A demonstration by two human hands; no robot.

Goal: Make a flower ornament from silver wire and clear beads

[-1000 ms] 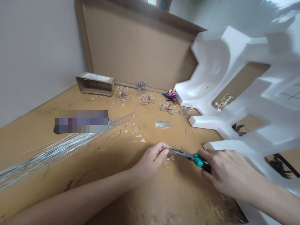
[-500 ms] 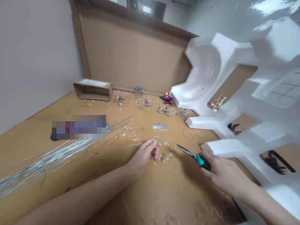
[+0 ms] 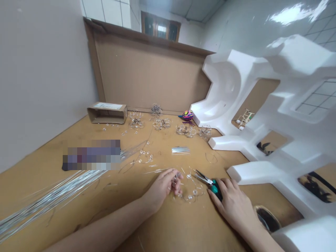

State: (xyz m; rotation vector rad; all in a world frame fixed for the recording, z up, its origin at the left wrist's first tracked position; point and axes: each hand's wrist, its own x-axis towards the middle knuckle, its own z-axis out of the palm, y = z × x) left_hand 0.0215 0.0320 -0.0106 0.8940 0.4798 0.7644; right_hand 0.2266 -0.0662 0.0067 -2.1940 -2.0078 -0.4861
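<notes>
My left hand (image 3: 168, 183) is closed, pinching a wire strand with clear beads (image 3: 189, 196) whose loose end curves out over the table to the right. Part of the strand is hidden behind the fingers. My right hand (image 3: 232, 203) is wrapped round the green and black handles of the needle-nose pliers (image 3: 209, 181), low at the tabletop. Their jaws stand slightly apart and point up and left, just right of the beads, with nothing visible between them. Short cut wires (image 3: 181, 150) lie in a bunch beyond both hands.
Several beaded wire clusters (image 3: 186, 131) stand at the back, near a colourful woven ball (image 3: 187, 115). An open cardboard box (image 3: 107, 114) sits at back left. Long silvery wires (image 3: 60, 190) and a blurred-out object (image 3: 91, 155) lie left. White foam packing (image 3: 252, 173) borders the right.
The pliers have come away from my left fingers and down to the table, their jaws now parted. My left hand has turned, showing the beaded strand. The view has tilted up.
</notes>
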